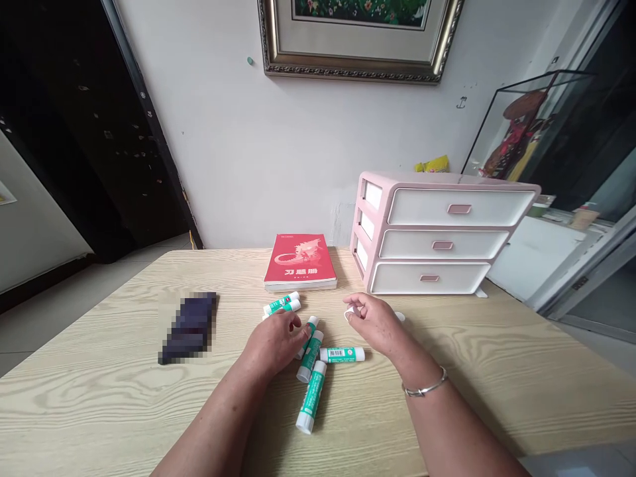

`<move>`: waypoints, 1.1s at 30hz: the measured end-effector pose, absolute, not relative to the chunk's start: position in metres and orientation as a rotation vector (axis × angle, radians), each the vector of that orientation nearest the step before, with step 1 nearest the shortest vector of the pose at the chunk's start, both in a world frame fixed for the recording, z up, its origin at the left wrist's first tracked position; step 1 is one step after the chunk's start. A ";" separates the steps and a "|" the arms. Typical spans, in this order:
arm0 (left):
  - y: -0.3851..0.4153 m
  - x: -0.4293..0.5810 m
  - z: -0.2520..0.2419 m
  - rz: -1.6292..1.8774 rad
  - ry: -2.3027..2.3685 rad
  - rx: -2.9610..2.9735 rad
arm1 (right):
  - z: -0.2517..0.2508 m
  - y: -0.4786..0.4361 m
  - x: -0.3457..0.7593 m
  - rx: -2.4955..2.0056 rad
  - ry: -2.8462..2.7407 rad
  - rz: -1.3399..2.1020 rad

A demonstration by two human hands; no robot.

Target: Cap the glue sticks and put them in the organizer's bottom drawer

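Several green-and-white glue sticks lie in the middle of the wooden table. My left hand point(278, 341) is over them with its fingers curled, and the thumb is against one glue stick point(313, 323), partly hidden by the hand. Beside it lie another glue stick point(310, 358), a crosswise glue stick point(342, 354) and, nearest me, a glue stick point(311, 397). Beyond my left hand are two more, including the far glue stick point(281, 303). My right hand point(375, 324), to the right, pinches a small white piece point(351, 311), its kind unclear. A white object point(400, 317) shows partly behind that hand.
A red book point(301, 258) lies at the table's back edge. Right of it stands a pink-and-white drawer unit point(444, 242) with a yellow packet point(432, 164) on or behind its top. On the left is a dark, pixelated item point(191, 328). The wall point(223, 165) rises behind.
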State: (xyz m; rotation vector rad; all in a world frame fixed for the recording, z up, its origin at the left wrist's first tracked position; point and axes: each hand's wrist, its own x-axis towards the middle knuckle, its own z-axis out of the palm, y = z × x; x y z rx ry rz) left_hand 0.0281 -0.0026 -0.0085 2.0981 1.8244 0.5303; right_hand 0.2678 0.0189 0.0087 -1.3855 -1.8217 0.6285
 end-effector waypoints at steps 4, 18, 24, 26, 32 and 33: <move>-0.006 0.036 -0.005 0.419 1.794 2.105 | 0.005 0.017 0.254 -1.372 -1.767 0.756; -0.004 0.039 -0.005 0.460 1.833 2.092 | -0.002 0.020 0.240 -1.146 -1.415 1.200; -0.001 0.031 -0.005 0.796 1.638 2.002 | 0.003 0.018 0.240 -1.049 -1.274 1.277; -0.002 0.032 -0.005 0.865 1.530 1.981 | 0.002 0.018 0.240 -1.005 -1.269 1.265; -0.010 0.042 -0.002 0.860 1.358 1.955 | -0.001 0.017 0.238 -0.942 -1.374 1.189; -0.010 0.042 -0.001 0.862 1.353 1.959 | -0.001 0.017 0.239 -0.947 -1.402 1.157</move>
